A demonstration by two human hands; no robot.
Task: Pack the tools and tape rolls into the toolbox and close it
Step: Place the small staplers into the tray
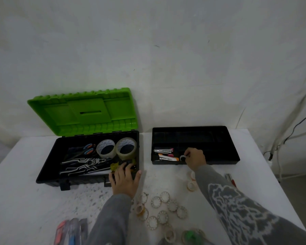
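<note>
Green-lidded toolbox (pixel 57 112) sitting open.
Left hand (pixel 125 179) is resting straight-fingered on its front rim; right hand (pixel 195 158) is pinching a small tape roll (pixel 182 158) in the black tray (pixel 210 138).

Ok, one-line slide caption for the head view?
Right hand holds a small roll in the tray; left hand rests on the open toolbox.
</note>
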